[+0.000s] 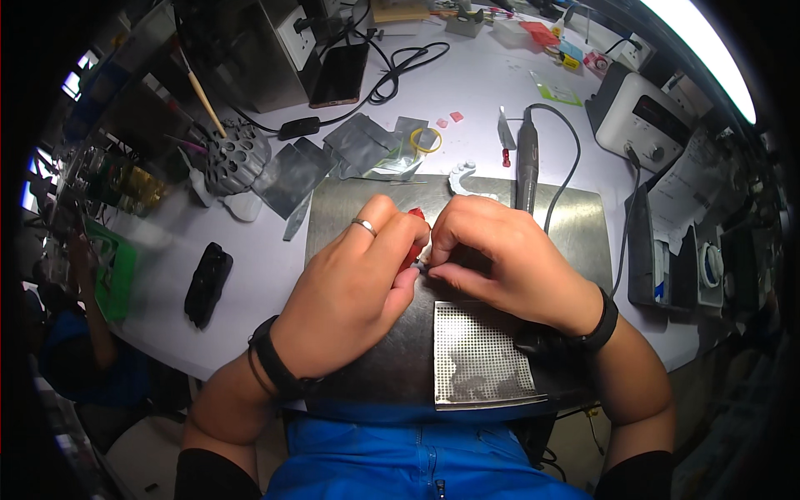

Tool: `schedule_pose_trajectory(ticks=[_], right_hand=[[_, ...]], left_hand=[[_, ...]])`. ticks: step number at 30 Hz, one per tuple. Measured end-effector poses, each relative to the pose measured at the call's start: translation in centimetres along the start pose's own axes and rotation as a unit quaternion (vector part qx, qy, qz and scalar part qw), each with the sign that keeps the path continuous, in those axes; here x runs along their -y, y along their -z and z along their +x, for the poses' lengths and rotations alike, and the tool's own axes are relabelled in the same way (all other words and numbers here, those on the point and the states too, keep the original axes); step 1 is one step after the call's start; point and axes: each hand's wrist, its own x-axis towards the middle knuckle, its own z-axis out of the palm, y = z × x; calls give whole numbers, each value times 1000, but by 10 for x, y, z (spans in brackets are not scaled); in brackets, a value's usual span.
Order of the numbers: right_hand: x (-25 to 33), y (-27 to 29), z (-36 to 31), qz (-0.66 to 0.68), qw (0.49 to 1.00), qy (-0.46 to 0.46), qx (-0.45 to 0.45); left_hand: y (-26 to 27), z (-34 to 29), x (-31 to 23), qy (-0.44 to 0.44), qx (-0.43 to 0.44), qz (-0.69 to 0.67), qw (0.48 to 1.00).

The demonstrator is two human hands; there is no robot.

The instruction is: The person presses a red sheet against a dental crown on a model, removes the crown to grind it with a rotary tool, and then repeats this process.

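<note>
My left hand (346,287), with a ring on one finger, is closed around a small red piece (416,215) whose kind I cannot make out, as the fingers cover most of it. My right hand (517,254) is closed in a pinch against the same spot; whatever lies between its fingertips is hidden. A pale bit shows between both hands. Both work above a grey metal plate (367,358). In front of the right wrist lies a perforated metal tray (479,362). Just beyond the hands rests a white horseshoe-shaped dental model (457,178), with a black rotary handpiece (527,162) to its right.
A white control unit (621,112) stands at the back right, with grey bins (654,267) nearer. Grey sheets (296,175), a yellow rubber band (426,140) and a phone (340,75) lie beyond the plate. On the left are a tool holder (237,158) and a black case (207,285).
</note>
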Motion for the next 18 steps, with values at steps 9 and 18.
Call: schedule_pose_trajectory(ticks=[9,18], right_hand=[[-8,-4,7,16,999,-32,-2],[-6,-2,9,-18,999,-29,4]], left_hand=[[-1,0,3,7,3,-39,999],[-3,0,4,1,-7,-48,999]])
